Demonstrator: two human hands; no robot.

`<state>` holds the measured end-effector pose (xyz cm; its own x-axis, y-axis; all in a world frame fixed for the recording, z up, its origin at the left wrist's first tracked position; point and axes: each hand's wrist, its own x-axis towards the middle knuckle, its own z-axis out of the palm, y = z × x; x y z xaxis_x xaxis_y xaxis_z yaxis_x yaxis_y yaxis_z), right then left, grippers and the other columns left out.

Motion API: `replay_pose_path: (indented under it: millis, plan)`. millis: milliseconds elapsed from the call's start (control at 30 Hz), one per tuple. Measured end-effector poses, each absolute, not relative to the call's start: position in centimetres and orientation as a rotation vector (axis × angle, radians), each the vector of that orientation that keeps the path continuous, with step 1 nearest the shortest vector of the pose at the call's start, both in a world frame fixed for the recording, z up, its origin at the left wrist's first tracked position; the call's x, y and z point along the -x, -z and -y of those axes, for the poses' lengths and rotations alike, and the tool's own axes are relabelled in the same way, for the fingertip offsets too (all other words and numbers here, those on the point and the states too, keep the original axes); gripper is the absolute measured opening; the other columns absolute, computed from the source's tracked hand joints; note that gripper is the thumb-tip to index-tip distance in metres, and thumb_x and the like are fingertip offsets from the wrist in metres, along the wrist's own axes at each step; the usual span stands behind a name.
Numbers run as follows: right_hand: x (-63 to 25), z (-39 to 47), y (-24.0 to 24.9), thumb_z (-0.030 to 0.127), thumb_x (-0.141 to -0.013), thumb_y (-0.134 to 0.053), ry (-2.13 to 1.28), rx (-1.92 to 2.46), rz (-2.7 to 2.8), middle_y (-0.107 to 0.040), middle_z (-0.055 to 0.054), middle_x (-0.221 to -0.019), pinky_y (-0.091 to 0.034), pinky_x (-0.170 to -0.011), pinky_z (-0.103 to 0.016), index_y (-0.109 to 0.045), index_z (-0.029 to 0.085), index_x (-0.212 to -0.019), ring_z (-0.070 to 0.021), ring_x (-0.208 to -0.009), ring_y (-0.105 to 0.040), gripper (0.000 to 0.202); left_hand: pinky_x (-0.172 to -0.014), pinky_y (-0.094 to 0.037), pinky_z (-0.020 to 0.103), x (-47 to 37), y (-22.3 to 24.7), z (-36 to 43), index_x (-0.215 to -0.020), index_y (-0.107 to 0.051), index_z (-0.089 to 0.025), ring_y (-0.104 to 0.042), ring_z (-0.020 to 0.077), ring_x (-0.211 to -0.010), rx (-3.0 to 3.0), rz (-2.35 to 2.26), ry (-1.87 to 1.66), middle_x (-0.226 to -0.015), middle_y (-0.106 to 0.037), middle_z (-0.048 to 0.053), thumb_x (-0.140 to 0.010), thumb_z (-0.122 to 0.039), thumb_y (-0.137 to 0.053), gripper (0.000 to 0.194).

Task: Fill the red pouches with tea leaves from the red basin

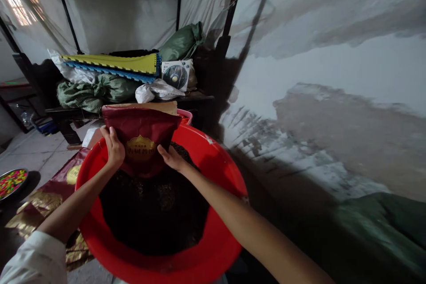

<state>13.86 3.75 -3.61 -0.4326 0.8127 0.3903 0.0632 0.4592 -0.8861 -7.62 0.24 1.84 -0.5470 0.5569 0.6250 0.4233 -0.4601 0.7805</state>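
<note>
A maroon packaging bag (146,126) with a gold label stands upright over the red basin (226,173), its top edge spread apart. My left hand (113,147) grips the bag's left side, fingers behind and thumb at the edge. On the right side, my right hand (171,158) holds it lower down, thumb on the front and the other fingers partly hidden. Dark, small loose pieces, perhaps seeds, (156,213) fill much of the basin, and the bag's bottom meets them. What is inside the bag cannot be seen.
More maroon and gold bags (49,195) lie left of the basin, near a round tray of colourful pieces (13,182). Behind, a dark bench holds green sacks (96,91), yellow and blue foam mats (116,63) and a box fan (175,75). A peeling wall (333,120) rises at right.
</note>
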Motion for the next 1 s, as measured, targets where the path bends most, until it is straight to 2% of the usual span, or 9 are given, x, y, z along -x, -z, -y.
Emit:
replay_pose_path:
  millis: [67, 233, 433, 633, 833, 1000]
  plan:
    - [-13.6, -3.3, 3.5, 0.098, -0.074, -0.050, -1.117, 0.701, 1.819, -0.071, -0.013, -0.133, -0.041, -0.121, -0.047, -0.069, 0.021, -0.131, -0.0341, -0.136, -0.058, 0.097, -0.112, -0.044, 0.046, 7.5, -1.9, -0.2, -0.108, -0.048, -0.023, -0.055, 0.0279, -0.117, -1.472, -1.571, -2.185, -0.110, -0.056, 0.011, -0.097, -0.079, -0.031, 0.060]
    - [-13.3, -3.0, 3.4, 0.091, -0.062, -0.071, -1.222, 0.665, 1.831, -0.069, -0.012, -0.136, -0.044, -0.118, -0.050, -0.069, 0.020, -0.129, -0.0356, -0.134, -0.060, 0.098, -0.109, -0.044, 0.044, 7.2, -1.7, -0.1, -0.106, -0.046, -0.023, -0.054, 0.0265, -0.109, -1.559, -1.585, -2.154, -0.108, -0.052, 0.009, -0.097, -0.080, -0.027, 0.062]
    - [-13.0, -2.2, 3.5, 0.064, -0.068, -0.087, -1.352, 0.578, 1.994, -0.067, -0.008, -0.141, -0.044, -0.120, -0.049, -0.066, 0.024, -0.138, -0.0312, -0.136, -0.060, 0.083, -0.090, -0.049, 0.038, 5.9, -1.1, 0.7, -0.103, -0.044, -0.023, -0.052, 0.0215, -0.089, -1.692, -1.471, -2.038, -0.097, -0.051, 0.004, -0.100, -0.076, -0.027, 0.056]
    - [-12.6, -1.5, 3.2, 0.054, -0.070, -0.089, -1.418, 0.576, 1.889, -0.066, -0.006, -0.143, -0.044, -0.121, -0.050, -0.064, 0.026, -0.140, -0.0281, -0.134, -0.062, 0.079, -0.082, -0.050, 0.036, 5.6, -1.7, 1.2, -0.099, -0.044, -0.024, -0.050, 0.0210, -0.085, -1.656, -1.462, -2.047, -0.092, -0.050, 0.004, -0.097, -0.081, -0.028, 0.059]
    - [-12.7, -1.2, 2.3, 0.052, -0.073, -0.086, -1.387, 0.539, 1.870, -0.068, -0.004, -0.140, -0.042, -0.123, -0.050, -0.068, 0.027, -0.134, -0.0280, -0.134, -0.062, 0.068, -0.087, -0.052, 0.038, 5.3, -2.3, 2.1, -0.098, -0.046, -0.025, -0.052, 0.0229, -0.089, -1.636, -1.440, -2.168, -0.093, -0.051, 0.005, -0.097, -0.079, -0.031, 0.056]
    - [-13.1, -0.8, 1.6, 0.054, -0.071, -0.089, -1.183, 0.626, 1.841, -0.073, -0.008, -0.131, -0.041, -0.124, -0.051, -0.075, 0.024, -0.121, -0.0295, -0.131, -0.063, 0.059, -0.098, -0.052, 0.041, 5.4, -1.6, 2.5, -0.107, -0.049, -0.024, -0.055, 0.0249, -0.101, -1.614, -1.394, -2.333, -0.107, -0.055, 0.008, -0.097, -0.074, -0.035, 0.053]
